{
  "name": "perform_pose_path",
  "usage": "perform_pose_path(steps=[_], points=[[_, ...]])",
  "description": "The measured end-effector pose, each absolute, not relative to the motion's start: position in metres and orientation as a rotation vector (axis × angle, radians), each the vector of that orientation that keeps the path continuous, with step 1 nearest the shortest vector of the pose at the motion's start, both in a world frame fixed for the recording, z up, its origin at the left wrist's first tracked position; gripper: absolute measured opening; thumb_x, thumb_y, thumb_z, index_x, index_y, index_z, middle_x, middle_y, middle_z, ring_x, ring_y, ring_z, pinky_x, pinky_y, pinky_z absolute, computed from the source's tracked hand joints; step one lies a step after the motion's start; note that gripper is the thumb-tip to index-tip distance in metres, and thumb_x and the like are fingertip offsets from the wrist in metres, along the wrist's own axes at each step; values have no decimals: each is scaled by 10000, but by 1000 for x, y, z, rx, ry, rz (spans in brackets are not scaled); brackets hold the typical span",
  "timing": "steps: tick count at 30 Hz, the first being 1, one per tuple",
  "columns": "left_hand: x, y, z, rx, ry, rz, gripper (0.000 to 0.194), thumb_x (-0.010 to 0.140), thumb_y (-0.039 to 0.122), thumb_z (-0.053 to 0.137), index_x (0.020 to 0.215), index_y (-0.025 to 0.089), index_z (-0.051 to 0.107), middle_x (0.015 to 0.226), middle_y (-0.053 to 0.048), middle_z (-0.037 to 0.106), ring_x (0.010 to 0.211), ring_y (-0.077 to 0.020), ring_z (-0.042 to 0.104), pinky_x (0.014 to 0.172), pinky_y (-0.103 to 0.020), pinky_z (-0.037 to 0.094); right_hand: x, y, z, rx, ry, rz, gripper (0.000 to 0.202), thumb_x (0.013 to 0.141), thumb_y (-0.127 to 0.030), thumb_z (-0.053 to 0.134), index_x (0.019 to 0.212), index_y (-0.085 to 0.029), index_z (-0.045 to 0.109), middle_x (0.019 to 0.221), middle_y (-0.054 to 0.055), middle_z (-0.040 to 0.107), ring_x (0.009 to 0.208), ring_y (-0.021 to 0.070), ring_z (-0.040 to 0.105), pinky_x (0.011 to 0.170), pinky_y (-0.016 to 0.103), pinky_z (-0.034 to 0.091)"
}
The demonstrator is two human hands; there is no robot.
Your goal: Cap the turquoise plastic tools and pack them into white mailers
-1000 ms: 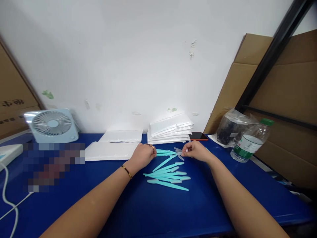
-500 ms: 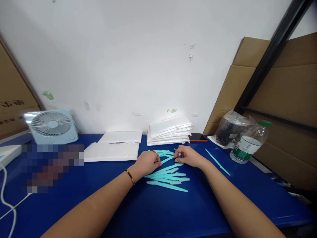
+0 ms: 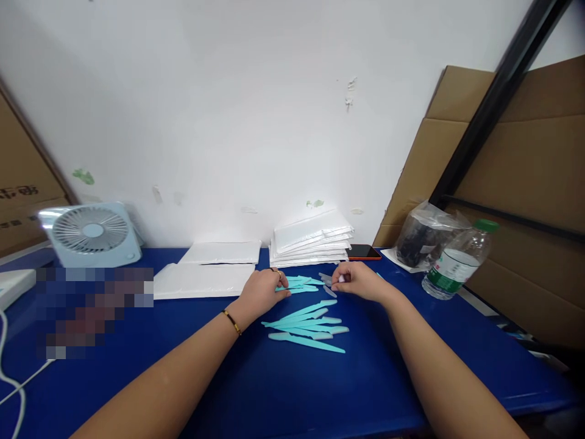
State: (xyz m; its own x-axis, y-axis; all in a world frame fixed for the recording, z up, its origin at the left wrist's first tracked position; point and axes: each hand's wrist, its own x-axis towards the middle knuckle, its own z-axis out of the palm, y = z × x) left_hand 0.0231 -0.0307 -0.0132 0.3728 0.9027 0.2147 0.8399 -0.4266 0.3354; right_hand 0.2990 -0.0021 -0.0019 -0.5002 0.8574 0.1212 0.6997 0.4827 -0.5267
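Note:
Several turquoise razor-like sticks (image 3: 304, 345) lie fanned out on the blue table (image 3: 283, 390). Behind them is a smaller turquoise group (image 3: 301, 283), and my left hand (image 3: 267, 288) has its fingers closed at the left ends of these sticks. At the right ends, small translucent caps (image 3: 329, 291) lie loose. My right hand (image 3: 356, 281) is pinched beside the caps; something small and pale shows between its fingertips, too small to name.
White padded envelopes (image 3: 205, 279) lie at the back left, with a stack (image 3: 311, 238) at the back middle. A phone (image 3: 364, 252), a bagged dark item (image 3: 414, 241) and a bottle (image 3: 457, 262) stand right. A fan (image 3: 94, 235) is left.
My right hand has moved slightly right and now covers most of the lone stick there. My left hand has drawn left and back, and loose caps show between the hands.

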Motion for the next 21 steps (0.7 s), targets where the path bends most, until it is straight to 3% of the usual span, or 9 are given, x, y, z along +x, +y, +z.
perform_pose_path(steps=[4,8,14,18,21], points=[[35,-42,-11,2462,1347,425,278,729,480,579,765,216,656,765,2,640,692,-140,564,575,-221,361,289,-10,-5,-1198,-2533,666,200,643,-337,698,766,-181,677,794,19,586,676,133,534,579,223,382],[41,-44,-15,2493,1321,334,189,741,378,580,710,206,651,733,2,643,662,-131,558,547,-218,339,284,-10,-10,-1200,-2603,702,157,673,-320,674,732,-176,660,763,17,587,653,133,529,557,220,377],[26,-31,-13,2540,1540,469,166,788,302,534,729,195,647,816,-18,651,715,-148,572,636,-240,378,300,-1,-5,-1359,-2415,531,122,681,-289,657,711,-172,648,702,12,602,623,132,515,537,219,338],[24,-34,-7,2500,1539,498,247,773,413,548,857,206,654,863,-25,642,772,-160,578,649,-237,387,301,-2,-1,-1372,-2334,525,182,684,-344,655,745,-173,663,684,12,603,605,129,510,531,222,342],[30,-41,-6,2512,1378,366,308,695,503,606,792,218,667,800,-9,641,718,-150,572,587,-228,367,288,-11,-2,-1210,-2432,644,207,698,-372,649,770,-179,670,755,18,600,644,128,526,559,219,373]])
